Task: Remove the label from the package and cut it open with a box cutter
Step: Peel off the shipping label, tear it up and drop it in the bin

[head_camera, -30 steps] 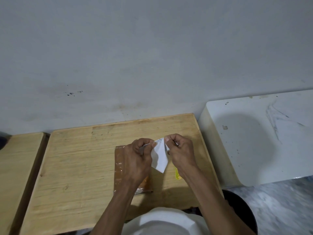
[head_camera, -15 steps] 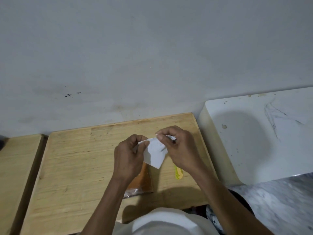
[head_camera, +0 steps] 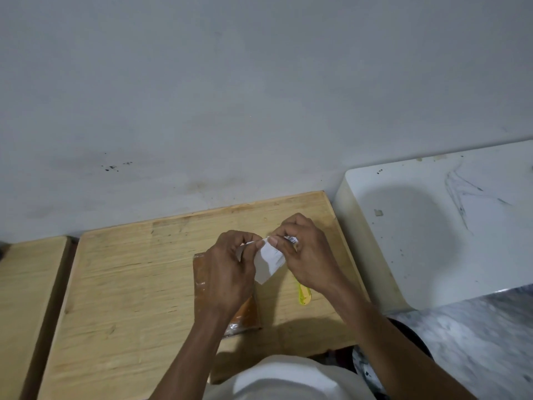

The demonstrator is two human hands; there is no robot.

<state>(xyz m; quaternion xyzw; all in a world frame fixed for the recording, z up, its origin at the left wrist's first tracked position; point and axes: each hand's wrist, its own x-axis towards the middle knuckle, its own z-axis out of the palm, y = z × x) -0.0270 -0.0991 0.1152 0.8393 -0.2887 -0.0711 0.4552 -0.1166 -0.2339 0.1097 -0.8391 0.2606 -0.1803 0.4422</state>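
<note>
Both hands pinch the white label (head_camera: pixel 266 262) above the worktop (head_camera: pixel 129 284): left hand (head_camera: pixel 230 272) and right hand (head_camera: pixel 305 255). The package (head_camera: pixel 245 316) lies under the left hand, long axis running away from the person. The yellow box cutter (head_camera: pixel 305 295) lies just under the right wrist, so the right hand is nearer it.

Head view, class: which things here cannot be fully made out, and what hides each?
- Package: head view, mostly covered by the left hand.
- Yellow box cutter: head view, far end hidden under the right hand.
- Label: head view, print too small to read.
</note>
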